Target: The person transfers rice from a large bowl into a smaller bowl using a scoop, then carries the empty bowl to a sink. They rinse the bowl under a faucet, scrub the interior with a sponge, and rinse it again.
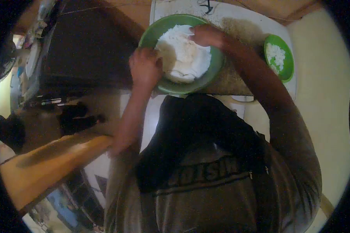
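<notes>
A wide green basin (144, 40) stands on the table, holding a broad mound of white powder (198, 62) that looks like flour. My left hand (146, 66) is curled over the basin's left rim, fingers bent inward. Reaching in from the right, my right hand (207, 35) is closed over the upper right part of the powder. Something pale shows at its fingertips, and I cannot tell what it is. To the right of my right forearm sits a smaller bright green bowl (287, 66) with white crumbly pieces (275, 55) in it.
The white table (256, 27) has a stained, powdery surface. A dark object (208, 6) lies at its far edge. Left of the basin is a large dark surface (89, 42). A wooden plank-like piece (58, 163) extends at lower left, and a pale wall (322, 97) stands at right.
</notes>
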